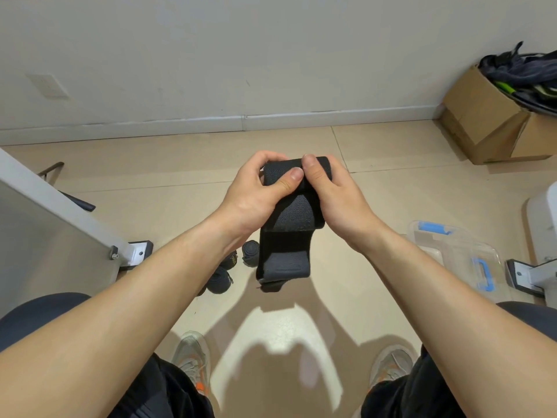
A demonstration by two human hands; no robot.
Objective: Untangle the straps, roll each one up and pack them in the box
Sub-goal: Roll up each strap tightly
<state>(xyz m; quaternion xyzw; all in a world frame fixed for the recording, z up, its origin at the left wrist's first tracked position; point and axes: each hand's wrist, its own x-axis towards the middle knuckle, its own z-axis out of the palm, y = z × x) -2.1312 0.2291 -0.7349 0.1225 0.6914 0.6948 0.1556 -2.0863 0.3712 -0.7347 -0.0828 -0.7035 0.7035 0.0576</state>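
The person sits and holds one black strap (286, 212) in the air in front of the knees, above the floor (187, 164). I think the rolling step is in hand: the upper end of the strap is already turned into a thick roll between the two hands, and the rest hangs down loose from it, with its lower end folded near the bottom.

The left hand (256, 188) is closed around the left side of the roll, its thumb pressing flat across the front. The right hand (334, 188) grips the right side, thumb on top of the roll, just beside the left thumb. So both hands are grasping the same strap, and the roll sits between them, touching both.

For the next move, it seems the hands must turn the roll further downward and take in the hanging part while keeping it tight, so the layers do not slip sideways. The loose end must be fixed at the finish; I cannot tell what fastening it has.

On the floor under the hands lie some rolled straps (238, 263), dark, close together. The clear box (458, 251) with blue handle stands on the floor to the person's right, well apart from the hands. It looks like nothing is packed yet, though the transparent plastic makes this hard to tell
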